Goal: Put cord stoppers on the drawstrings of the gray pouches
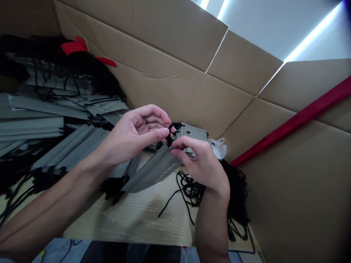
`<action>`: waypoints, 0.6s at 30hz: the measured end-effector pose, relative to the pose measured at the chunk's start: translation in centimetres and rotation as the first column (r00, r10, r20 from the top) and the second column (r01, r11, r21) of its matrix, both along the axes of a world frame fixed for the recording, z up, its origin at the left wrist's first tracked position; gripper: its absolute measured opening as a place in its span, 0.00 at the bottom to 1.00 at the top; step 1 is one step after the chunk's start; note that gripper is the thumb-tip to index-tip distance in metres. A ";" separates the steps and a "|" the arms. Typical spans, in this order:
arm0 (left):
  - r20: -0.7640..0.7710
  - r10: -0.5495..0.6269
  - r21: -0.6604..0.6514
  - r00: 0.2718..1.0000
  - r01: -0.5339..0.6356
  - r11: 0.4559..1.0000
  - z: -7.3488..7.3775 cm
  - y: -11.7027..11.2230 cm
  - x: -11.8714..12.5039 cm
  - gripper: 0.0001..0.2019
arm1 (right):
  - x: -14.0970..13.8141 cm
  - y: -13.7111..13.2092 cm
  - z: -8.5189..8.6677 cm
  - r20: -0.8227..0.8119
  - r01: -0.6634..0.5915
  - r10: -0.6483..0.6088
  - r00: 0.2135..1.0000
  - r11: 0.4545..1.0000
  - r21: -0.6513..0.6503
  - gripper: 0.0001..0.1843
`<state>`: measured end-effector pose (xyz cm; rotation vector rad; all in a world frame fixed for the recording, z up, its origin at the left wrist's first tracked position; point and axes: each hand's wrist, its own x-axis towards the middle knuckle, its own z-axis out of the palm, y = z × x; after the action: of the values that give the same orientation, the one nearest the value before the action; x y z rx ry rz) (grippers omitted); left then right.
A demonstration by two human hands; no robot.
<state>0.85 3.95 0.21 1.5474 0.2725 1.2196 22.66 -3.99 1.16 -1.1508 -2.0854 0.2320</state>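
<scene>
A flat grey bag (156,170) hangs tilted above the table, its upper corner between my two hands. My left hand (139,131) pinches a short black cord (169,136) at that corner between thumb and fingertips. Just to the right, my right hand (200,157) is closed with thumb and forefinger on the bag's upper edge beside the cord. The far end of the bag droops down to the left. My fingertips partly hide the cord, so I cannot tell whether it is knotted.
Stacks of grey bags (74,146) with black cords lie at left. More bags (196,131) lie behind my hands. Loose black cords (192,188) are heaped on the table (142,223) near my right forearm. Cardboard walls (170,76) rise behind; a red strip (290,124) slants at right.
</scene>
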 end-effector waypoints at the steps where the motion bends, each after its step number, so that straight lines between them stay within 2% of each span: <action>1: -0.051 0.024 0.016 0.998 -0.023 1.000 0.1 0.2 -0.2 0.11 | 0.1 -0.1 0.1 -0.021 0.011 -0.011 1.000 1.000 -0.012 0.05; 4: -0.246 0.093 0.080 0.965 -0.075 0.994 0.4 1.2 -1.2 0.14 | 0.7 -0.6 0.3 -0.075 0.097 -0.101 0.992 0.994 -0.053 0.05; 7: -0.434 0.103 0.162 0.895 -0.036 0.986 0.3 2.0 -2.2 0.24 | 1.4 -1.0 0.3 -0.128 0.172 -0.179 0.975 0.983 -0.062 0.05; 9: -0.568 0.063 0.188 0.821 0.054 0.981 0.1 2.3 -2.8 0.30 | 1.7 -1.0 0.2 -0.175 0.190 -0.197 0.965 0.980 -0.052 0.05; 11: -0.696 0.036 0.189 0.717 0.135 0.973 0.0 2.2 -3.0 0.33 | 1.9 -0.8 0.0 -0.242 0.199 -0.205 0.949 0.979 -0.049 0.04; 14: -0.819 -0.014 0.138 0.573 0.221 0.965 0.0 2.1 -2.8 0.33 | 2.2 -0.5 0.0 -0.375 0.254 -0.250 0.893 0.966 -0.038 0.05; 16: -0.819 -0.098 0.070 0.565 0.268 0.961 0.0 2.2 -2.5 0.31 | 2.4 -0.2 0.0 -0.441 0.326 -0.309 0.843 0.945 -0.039 0.07; 18: -0.773 -0.204 -0.018 0.600 0.301 0.953 -0.1 2.6 -2.1 0.28 | 2.7 0.1 0.0 -0.472 0.387 -0.360 0.805 0.921 -0.042 0.09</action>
<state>-1.26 6.51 0.13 2.0750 0.5186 0.2734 25.32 -3.92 1.11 -1.2941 -1.3958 0.2339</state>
